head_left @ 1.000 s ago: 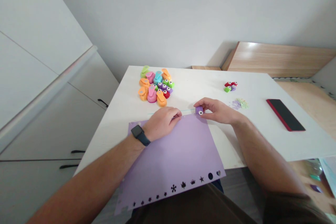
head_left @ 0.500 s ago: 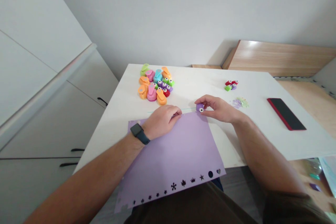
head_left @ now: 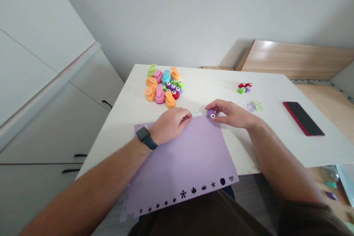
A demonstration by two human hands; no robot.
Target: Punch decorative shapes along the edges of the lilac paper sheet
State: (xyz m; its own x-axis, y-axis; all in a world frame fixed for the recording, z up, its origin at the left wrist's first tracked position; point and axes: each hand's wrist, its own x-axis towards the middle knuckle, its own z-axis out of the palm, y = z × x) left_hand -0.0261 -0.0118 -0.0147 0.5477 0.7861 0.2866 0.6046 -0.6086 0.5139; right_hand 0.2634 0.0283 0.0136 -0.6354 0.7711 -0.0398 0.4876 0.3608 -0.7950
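Purple craft punch (head_left: 211, 114) sits at the far edge of the lilac paper sheet (head_left: 177, 166), pinched between the thumb and fingers (head_left: 218, 106) of the right hand (head_left: 232, 115). At nine o'clock from it, the left hand (head_left: 172, 125) lies on that sheet, fingers (head_left: 186, 117) curled together. Farther out, on the white table (head_left: 265, 143), a heap of colourful craft punches (head_left: 163, 86) stands at ten o'clock, paper scraps (head_left: 254, 106) at two, a black-and-red phone (head_left: 303, 118) at three.
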